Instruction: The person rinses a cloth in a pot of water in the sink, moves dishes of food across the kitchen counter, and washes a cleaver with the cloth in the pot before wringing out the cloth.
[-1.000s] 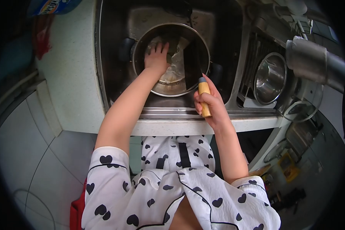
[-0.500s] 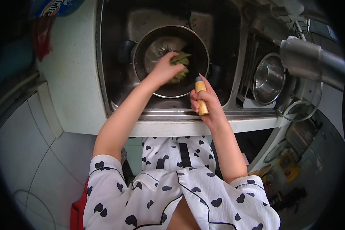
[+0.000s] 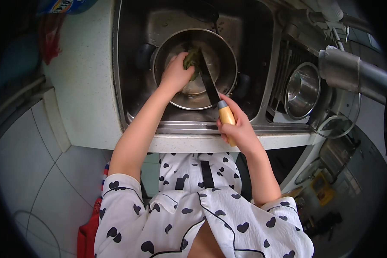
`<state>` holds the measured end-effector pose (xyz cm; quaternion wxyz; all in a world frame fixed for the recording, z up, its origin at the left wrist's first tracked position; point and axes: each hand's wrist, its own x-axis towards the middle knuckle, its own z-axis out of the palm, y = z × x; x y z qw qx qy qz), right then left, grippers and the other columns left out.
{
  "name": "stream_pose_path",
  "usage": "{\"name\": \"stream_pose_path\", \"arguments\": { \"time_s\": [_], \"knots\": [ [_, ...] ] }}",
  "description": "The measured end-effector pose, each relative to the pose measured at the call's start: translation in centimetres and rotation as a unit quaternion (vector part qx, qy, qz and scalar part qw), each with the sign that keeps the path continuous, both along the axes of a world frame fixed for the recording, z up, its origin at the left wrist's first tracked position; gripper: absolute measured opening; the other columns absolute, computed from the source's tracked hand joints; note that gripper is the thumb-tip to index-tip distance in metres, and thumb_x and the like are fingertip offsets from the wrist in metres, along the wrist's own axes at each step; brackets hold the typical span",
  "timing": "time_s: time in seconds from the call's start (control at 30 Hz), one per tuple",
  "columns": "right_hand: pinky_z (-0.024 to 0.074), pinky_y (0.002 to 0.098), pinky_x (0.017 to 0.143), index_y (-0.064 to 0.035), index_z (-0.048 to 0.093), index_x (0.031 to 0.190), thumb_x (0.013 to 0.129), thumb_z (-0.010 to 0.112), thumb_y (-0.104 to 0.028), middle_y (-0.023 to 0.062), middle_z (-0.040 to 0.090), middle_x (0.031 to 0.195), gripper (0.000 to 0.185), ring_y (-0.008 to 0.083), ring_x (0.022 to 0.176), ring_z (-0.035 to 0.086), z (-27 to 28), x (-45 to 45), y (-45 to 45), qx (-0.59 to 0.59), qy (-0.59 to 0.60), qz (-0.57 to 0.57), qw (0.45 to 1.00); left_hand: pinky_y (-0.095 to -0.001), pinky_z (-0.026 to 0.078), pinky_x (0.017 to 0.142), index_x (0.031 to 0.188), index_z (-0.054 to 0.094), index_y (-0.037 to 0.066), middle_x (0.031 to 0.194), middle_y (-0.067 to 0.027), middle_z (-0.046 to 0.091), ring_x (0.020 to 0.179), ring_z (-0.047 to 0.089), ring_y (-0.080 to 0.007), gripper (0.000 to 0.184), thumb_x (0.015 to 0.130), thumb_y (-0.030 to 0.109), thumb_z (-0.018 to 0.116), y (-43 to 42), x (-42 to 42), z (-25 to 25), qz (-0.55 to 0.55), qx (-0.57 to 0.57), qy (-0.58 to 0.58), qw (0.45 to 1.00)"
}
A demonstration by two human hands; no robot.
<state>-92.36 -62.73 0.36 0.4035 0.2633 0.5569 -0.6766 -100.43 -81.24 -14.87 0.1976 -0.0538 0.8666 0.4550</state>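
Observation:
My left hand (image 3: 176,74) is closed around a bunch of dark green leafy vegetable (image 3: 192,63), held over a round steel pot (image 3: 169,44). In my right hand (image 3: 238,124) is a kitchen knife (image 3: 226,115) with a light wooden handle, the fingers wrapped round it. Its dark blade slants up and left over the pot, the tip beside the greens. Whether the edge touches them I cannot tell. The pot stands in a sink (image 3: 167,19); its inside looks wet. My left fingertips are partly hidden behind the greens.
Right of the sink, a steel bowl (image 3: 303,90) rests on a rack, with a glass lid (image 3: 346,124) nearby. A dark long-handled utensil (image 3: 202,12) lies at the sink's back. A red plastic bag (image 3: 51,41) sits on the left counter (image 3: 84,86).
The knife has tilted from nearly upright to a slant, its blade now beside the greens. My left hand has shifted slightly left and up with the greens, which look smaller and darker.

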Motion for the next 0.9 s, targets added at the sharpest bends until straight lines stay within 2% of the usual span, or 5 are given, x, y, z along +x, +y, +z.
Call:
{"name": "stream_pose_path", "arguments": {
  "time_s": [0.17,0.43,0.6,0.73,0.9],
  "knots": [
    [0.0465,0.0387,0.072,-0.019,0.036,0.136,0.068,0.052,0.0,0.0179,0.056,0.083,0.073,0.0334,0.075,0.058,2.1,0.2,-0.3,0.249,0.177,0.233,0.923,-0.0382,0.042,0.091,0.117,0.053,0.008,0.112,-0.0147,0.053,0.108,0.051,-0.0321,0.044,0.073,0.016,0.056,-1.7,1.2,0.9,-0.06,-0.082,-0.039,0.994],
    [0.0464,0.0426,0.074,-0.0228,0.04,0.134,0.067,0.052,0.002,0.0175,0.058,0.091,0.072,0.0355,0.083,0.058,1.7,1.1,0.8,0.332,0.28,0.286,0.854,-0.0356,0.041,0.093,0.113,0.054,0.001,0.113,-0.0189,0.054,0.109,0.051,-0.0317,0.044,0.071,0.016,0.058,-2.0,1.4,2.0,-0.051,-0.012,-0.073,0.996],
    [0.0465,0.0405,0.078,-0.0219,0.043,0.132,0.067,0.051,0.002,0.0185,0.059,0.098,0.07,0.0354,0.089,0.058,2.4,1.2,1.4,0.293,0.237,0.239,0.895,-0.0305,0.046,0.084,0.109,0.053,-0.002,0.102,-0.0126,0.058,0.096,0.058,-0.0223,0.038,0.075,0.012,0.057,-1.3,1.7,3.3,0.083,0.192,-0.207,0.956],
    [0.0463,0.0397,0.078,-0.0226,0.042,0.132,0.068,0.051,0.002,0.0171,0.059,0.096,0.069,0.0346,0.087,0.058,3.7,1.0,2.3,0.286,0.248,0.246,0.893,-0.0298,0.048,0.078,0.109,0.052,0.001,0.097,-0.0085,0.058,0.09,0.058,-0.0178,0.033,0.078,0.011,0.053,0.2,1.5,5.7,0.228,0.38,-0.334,0.832],
    [0.0467,0.0389,0.074,-0.0234,0.041,0.133,0.068,0.051,0.002,0.0132,0.056,0.088,0.071,0.0317,0.079,0.058,6.2,1.1,3.8,0.331,0.255,0.288,0.861,-0.0318,0.047,0.08,0.107,0.051,0.004,0.1,-0.0074,0.056,0.095,0.055,-0.0174,0.028,0.079,0.01,0.051,2.8,1.7,9.4,0.262,0.45,-0.311,0.795]
  ]
}}
